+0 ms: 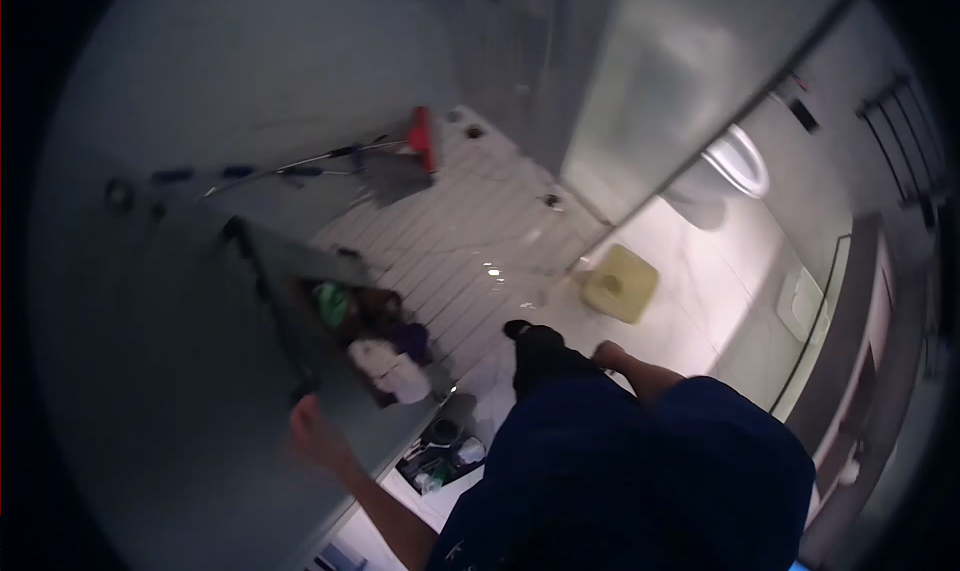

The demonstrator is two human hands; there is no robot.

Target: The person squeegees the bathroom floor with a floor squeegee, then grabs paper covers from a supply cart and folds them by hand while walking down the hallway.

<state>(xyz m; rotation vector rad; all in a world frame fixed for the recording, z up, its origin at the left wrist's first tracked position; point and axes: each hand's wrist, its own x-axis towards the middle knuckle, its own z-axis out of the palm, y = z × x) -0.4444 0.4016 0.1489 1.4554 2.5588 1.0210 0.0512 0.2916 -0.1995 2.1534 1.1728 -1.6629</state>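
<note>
My left hand [317,437] is raised at the lower end of a dark bar [285,331] on the greenish glass panel [190,351]. Motion smears its fingers, so I cannot tell whether it grips the bar. Behind the panel edge lies a heap of cloths [392,366], white, purple, brown and green. My right hand [609,356] hangs low beside my dark blue clothing [620,461], its fingers mostly out of sight. Nearest to that hand is a yellow stool [622,283] with a hole in its top, standing on the pale floor.
A red-headed floor tool [421,139] and a grey dustpan [395,176] lie by the left wall. Low near my left arm sits a black tray [410,471] of small items. A frosted glass partition [650,81], white toilet [738,161] and towel rack [900,141] stand farther right.
</note>
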